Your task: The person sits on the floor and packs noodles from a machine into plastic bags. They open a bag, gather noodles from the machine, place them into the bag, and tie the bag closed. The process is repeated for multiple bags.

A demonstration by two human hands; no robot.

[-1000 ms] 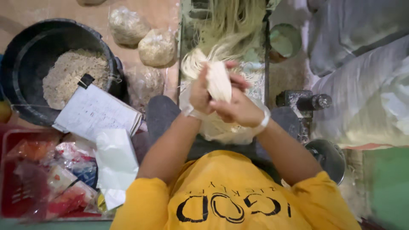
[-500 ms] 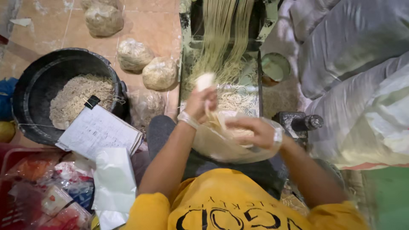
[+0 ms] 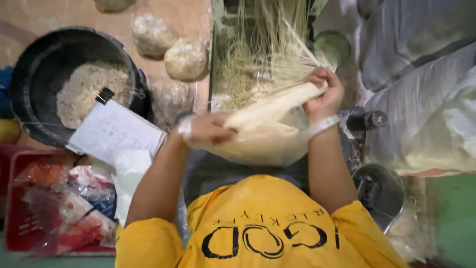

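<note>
Dim, warm, yellowish indoor light, falling from above and slightly ahead. Brightest on the white paper sheet (image 3: 116, 131) and the pale sacks (image 3: 421, 99) at right; deep shadow inside the black tub (image 3: 29, 74) and under the forearms. Soft, diffuse shadows, no hard glare. Motion blur smearing both hands, worst on the left hand (image 3: 208, 128) and the pale bundle (image 3: 275, 106) stretched toward the right hand (image 3: 325, 92). Overall soft focus, grainy, with muddy detail in the red basket (image 3: 20, 198). Wide-angle stretching toward corners.
</note>
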